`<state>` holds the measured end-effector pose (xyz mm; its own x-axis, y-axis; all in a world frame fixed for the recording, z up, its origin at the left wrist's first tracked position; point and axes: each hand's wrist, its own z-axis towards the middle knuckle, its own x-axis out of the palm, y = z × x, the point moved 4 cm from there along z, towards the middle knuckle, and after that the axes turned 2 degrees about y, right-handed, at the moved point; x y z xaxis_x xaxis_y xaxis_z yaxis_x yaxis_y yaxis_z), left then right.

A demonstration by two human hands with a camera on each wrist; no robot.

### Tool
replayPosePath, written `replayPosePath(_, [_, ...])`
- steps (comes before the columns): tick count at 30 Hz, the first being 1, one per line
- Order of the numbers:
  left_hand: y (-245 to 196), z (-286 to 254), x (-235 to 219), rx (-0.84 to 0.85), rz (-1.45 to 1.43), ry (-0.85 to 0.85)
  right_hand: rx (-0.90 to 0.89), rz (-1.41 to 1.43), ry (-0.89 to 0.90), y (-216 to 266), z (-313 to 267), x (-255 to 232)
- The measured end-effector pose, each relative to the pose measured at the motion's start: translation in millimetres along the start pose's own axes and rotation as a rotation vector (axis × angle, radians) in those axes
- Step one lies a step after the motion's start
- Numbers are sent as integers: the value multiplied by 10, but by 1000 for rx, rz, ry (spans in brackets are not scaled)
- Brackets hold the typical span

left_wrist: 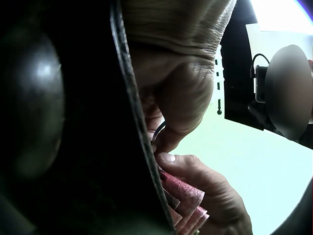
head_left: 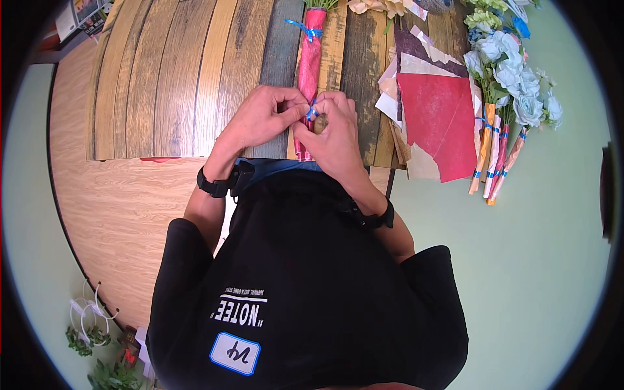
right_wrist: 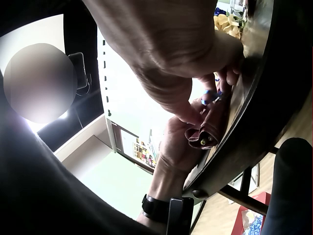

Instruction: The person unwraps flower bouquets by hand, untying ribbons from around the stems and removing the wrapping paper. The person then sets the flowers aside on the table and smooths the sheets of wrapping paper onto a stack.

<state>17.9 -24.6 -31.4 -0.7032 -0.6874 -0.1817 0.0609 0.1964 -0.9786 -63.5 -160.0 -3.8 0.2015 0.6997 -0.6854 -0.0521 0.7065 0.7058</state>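
A long bundle of stems in red wrapping paper (head_left: 309, 73) lies on the wooden tabletop, its lower end toward the person. Near that lower end a blue ribbon (head_left: 312, 112) goes around the paper, and both hands meet there. From the left side my left hand (head_left: 268, 118) pinches the ribbon between thumb and fingers. On the other side my right hand (head_left: 335, 130) also pinches it, fingers curled over the paper. A second blue ribbon (head_left: 309, 31) is tied higher up the bundle. In the right wrist view the rolled paper end (right_wrist: 204, 137) shows stem tips inside.
Right of the bundle lie stacked paper sheets, a red sheet (head_left: 439, 120) on top. Beyond them, light-blue flowers (head_left: 513, 71) with several wrapped stems (head_left: 497, 156) rest on the green surface. Peach flowers (head_left: 383, 8) lie at the far edge. The wooden table's edge (head_left: 123, 158) is close to the person.
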Motion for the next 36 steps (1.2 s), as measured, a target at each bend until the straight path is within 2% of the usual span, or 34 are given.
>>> replayPosePath(11, [-30,-9,-1,-13,-1,-7,-101,-12,-98,-26,-18,0])
replayPosePath(13, [-73,-19,-4,-77,28,54,-119,-62,-106,-3,-22,-13])
replayPosePath(16, [-40,-18,-1,-92,25,51,-122,-49,-112,-23,-25,-7])
replayPosePath(23, [-26,-12,8,-97,55,36,-208,-88,-143,-37,-58,-103])
replayPosePath(25, [-8,-3,7,-19,32,-33,-235,-118,-134,-15,-70,-127])
replayPosePath(36, [-33,-9,1,-68,25,7,-261,-189,-135,84,-85,-203])
